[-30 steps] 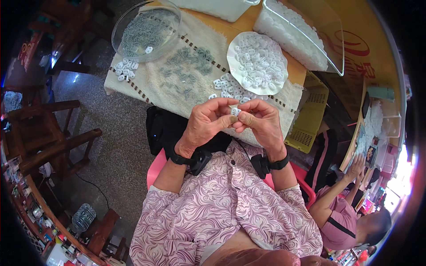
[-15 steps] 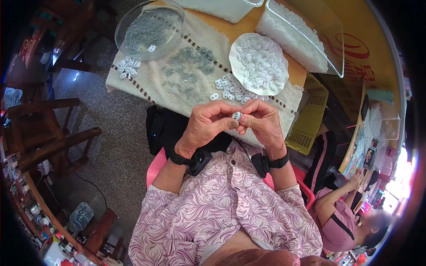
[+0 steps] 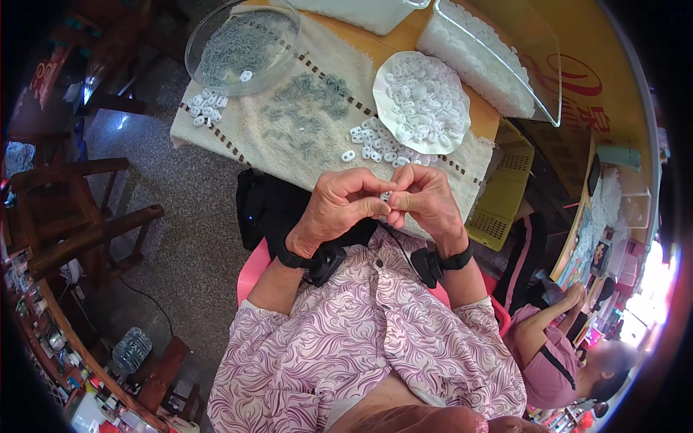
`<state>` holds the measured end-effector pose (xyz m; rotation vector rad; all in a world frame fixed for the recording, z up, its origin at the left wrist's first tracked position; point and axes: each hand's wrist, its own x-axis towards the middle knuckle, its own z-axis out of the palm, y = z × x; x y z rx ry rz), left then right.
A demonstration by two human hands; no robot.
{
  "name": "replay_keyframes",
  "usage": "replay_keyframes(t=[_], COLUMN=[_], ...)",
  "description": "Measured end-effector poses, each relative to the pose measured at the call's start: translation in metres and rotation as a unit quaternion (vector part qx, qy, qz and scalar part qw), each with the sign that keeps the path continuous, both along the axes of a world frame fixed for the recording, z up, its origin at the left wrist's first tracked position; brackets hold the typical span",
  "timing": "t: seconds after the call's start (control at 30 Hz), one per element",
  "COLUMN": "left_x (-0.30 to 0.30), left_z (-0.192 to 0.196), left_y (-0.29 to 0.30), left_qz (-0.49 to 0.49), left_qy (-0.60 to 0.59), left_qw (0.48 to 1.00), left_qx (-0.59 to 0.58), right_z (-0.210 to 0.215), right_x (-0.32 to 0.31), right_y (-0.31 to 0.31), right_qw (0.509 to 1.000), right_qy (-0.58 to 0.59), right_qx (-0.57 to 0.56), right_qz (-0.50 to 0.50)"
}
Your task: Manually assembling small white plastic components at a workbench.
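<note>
My left hand (image 3: 341,200) and my right hand (image 3: 429,203) meet at the table's near edge, thumbs and fingers pinched together on a small white plastic piece with holes (image 3: 386,195). Fingertips cover most of it. Just beyond them, loose white two-holed pieces (image 3: 372,139) lie on a beige cloth (image 3: 253,137). More of these pieces fill a scalloped white dish (image 3: 378,101). Small grey parts, perhaps springs, lie in a heap (image 3: 307,101) on the cloth. A round clear tray (image 3: 190,66) holds many more of them and one white piece.
A small group of white pieces (image 3: 206,107) sits by the tray. Behind the dish stands a clear bin (image 3: 538,108) of white parts. A yellow-green crate (image 3: 498,206) is right of the table, a wooden chair (image 3: 86,224) left. Another person (image 3: 548,353) works at far right.
My fingers have closed further over the small white piece, so less of it shows. Both hands stay in nearly the same place.
</note>
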<state>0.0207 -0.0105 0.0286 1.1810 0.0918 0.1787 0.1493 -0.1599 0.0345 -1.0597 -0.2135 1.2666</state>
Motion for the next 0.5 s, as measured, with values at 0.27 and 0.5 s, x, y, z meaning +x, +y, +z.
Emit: replay_keyframes(t=[0.27, 0.5], left_x=[0.007, 0.01], left_z=[-0.002, -0.017], left_y=[-0.003, -0.003], left_qz=[0.006, 0.026], left_qy=[0.044, 0.084], left_qw=[0.995, 0.994], left_qx=[-0.084, -0.064], right_z=[-0.008, -0.002], right_x=[0.0, -0.006], right_y=[-0.002, -0.002], right_qw=[1.0, 0.991], right_qy=[0.0, -0.127], right_qx=[0.013, -0.041], right_qz=[-0.018, -0.032])
